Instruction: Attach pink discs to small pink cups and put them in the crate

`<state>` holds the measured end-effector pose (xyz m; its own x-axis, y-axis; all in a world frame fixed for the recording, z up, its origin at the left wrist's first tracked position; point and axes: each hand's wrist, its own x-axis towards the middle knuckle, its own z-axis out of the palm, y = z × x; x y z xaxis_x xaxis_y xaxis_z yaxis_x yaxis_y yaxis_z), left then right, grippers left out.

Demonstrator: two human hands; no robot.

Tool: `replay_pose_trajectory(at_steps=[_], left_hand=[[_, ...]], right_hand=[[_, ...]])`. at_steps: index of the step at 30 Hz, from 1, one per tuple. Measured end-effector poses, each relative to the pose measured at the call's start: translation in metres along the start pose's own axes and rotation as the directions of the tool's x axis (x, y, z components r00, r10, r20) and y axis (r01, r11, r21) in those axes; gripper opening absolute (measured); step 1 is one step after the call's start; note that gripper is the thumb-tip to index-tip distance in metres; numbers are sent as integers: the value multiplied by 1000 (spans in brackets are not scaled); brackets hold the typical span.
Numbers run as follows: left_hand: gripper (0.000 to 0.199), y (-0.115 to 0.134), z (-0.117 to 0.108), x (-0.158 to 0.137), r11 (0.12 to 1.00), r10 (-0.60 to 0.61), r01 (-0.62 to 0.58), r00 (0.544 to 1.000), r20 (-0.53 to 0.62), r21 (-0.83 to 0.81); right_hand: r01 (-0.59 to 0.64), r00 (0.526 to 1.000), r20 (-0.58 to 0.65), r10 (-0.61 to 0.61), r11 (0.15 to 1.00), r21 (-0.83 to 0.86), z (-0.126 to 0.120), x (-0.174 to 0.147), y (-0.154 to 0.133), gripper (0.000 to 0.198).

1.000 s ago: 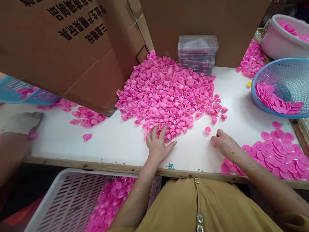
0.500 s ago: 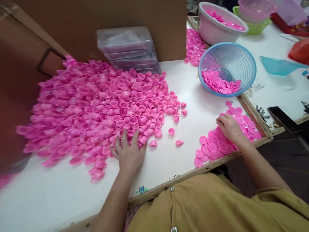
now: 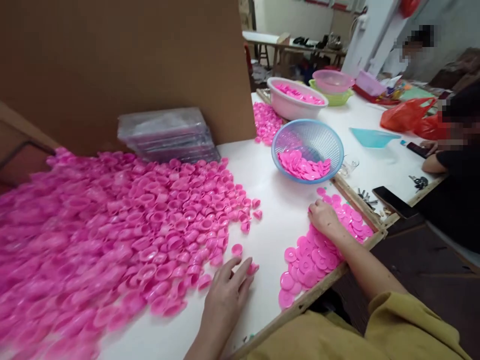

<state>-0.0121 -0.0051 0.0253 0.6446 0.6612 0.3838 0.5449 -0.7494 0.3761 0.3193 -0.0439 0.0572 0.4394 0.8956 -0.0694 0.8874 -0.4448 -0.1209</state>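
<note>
My left hand (image 3: pixel 227 292) is over the white table with its fingers apart. Its fingertips are close to a small pink toy cup (image 3: pixel 253 269); I cannot tell whether they touch it. Another loose cup (image 3: pixel 236 249) lies just beyond the fingers. To the left spreads a large heap of pink toy cups (image 3: pixel 161 235). My right hand (image 3: pixel 324 218) rests at the left edge of a pile of flat pink toy saucers (image 3: pixel 313 260). Its fingers are curled together, and anything within them is hidden.
A blue basket (image 3: pixel 330 172) holds pink saucers. Behind it stands a white basin (image 3: pixel 296 107) of pink pieces. Clear-wrapped packs (image 3: pixel 165 132) lean against a cardboard box (image 3: pixel 150 60). A wooden edging (image 3: pixel 322 290) borders the table. At the right, a person sits near a phone (image 3: pixel 393 200).
The view has swung up and to the right. My left hand has left the heap's edge and moved right to the loose cup. My right hand remains at the saucers, fingers curled.
</note>
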Motion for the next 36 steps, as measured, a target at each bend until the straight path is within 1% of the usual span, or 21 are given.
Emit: replay_pose_trajectory(at_steps=[2, 4, 5, 6, 7, 8, 9, 10, 11, 12, 15, 17, 18, 19, 22, 26, 27, 30, 34, 36], left_hand=[[29, -6, 10, 4, 999, 36, -35, 999, 22, -37], [30, -13, 14, 7, 997, 34, -31, 998, 52, -65], [30, -16, 14, 7, 997, 20, -15, 997, 71, -75], [30, -18, 12, 6, 996, 1, 7, 996, 92, -84], [30, -18, 10, 5, 995, -25, 35, 993, 115, -91], [30, -17, 7, 2, 993, -57, 71, 989, 140, -95], [30, -14, 4, -1, 989, -93, 110, 982, 164, -99], [29, -9, 1, -4, 983, -131, 152, 973, 189, -103], [29, -5, -1, -7, 974, -171, 197, 963, 210, -108], [28, -2, -2, -10, 964, -207, 238, 951, 228, -117], [24, -1, 2, -15, 928, -292, 336, 924, 245, -162], [21, -5, 7, -16, 905, -332, 380, 911, 243, -189], [19, -7, 9, -15, 897, -341, 392, 908, 244, -203], [18, -8, 10, -14, 892, -343, 396, 907, 245, -217], [17, -9, 10, -11, 891, -314, 375, 917, 247, -257], [21, -13, 3, -15, 895, -271, 344, 925, 265, -285], [21, -16, 1, -15, 894, -267, 341, 926, 265, -292], [24, -26, 0, -13, 887, -269, 345, 927, 262, -308], [27, -30, -5, -7, 877, -264, 360, 914, 307, -319], [27, -30, -6, -7, 868, -269, 376, 905, 330, -325]], right_hand=[[-26, 999, -41, 28, 998, 53, -6, -1, -7, 22], [-27, 998, -56, 35, 991, 131, -12, -5, -17, 24], [-23, 999, -28, 30, 971, 238, -14, -9, -25, 23], [-22, 1000, 28, 12, 919, 395, -14, -13, -34, 21], [-39, 994, 106, -28, 817, 575, -13, -18, -44, 17], [-83, 978, 191, -89, 671, 737, -11, -24, -55, 14], [-147, 951, 263, -161, 515, 845, -7, -31, -66, 13], [-211, 920, 318, -228, 397, 893, -2, -38, -77, 16], [-249, 893, 353, -281, 345, 905, 4, -45, -86, 19], [-268, 868, 377, -322, 335, 903, 10, -51, -95, 22], [-291, 794, 444, -416, 381, 878, 27, -60, -115, 28], [-327, 744, 495, -448, 403, 855, 34, -60, -124, 30], [-344, 731, 514, -449, 408, 846, 36, -59, -129, 31], [-355, 728, 524, -443, 411, 840, 37, -59, -133, 32], [-346, 747, 526, -406, 439, 830, 38, -62, -146, 30], [-344, 762, 561, -324, 532, 774, 43, -67, -165, 21], [-330, 773, 557, -304, 557, 762, 45, -65, -169, 20], [-269, 783, 536, -316, 604, 750, 46, -55, -173, 23], [-211, 774, 539, -333, 666, 715, 38, -48, -172, 28], [-205, 761, 548, -348, 671, 712, 36, -47, -172, 31]])
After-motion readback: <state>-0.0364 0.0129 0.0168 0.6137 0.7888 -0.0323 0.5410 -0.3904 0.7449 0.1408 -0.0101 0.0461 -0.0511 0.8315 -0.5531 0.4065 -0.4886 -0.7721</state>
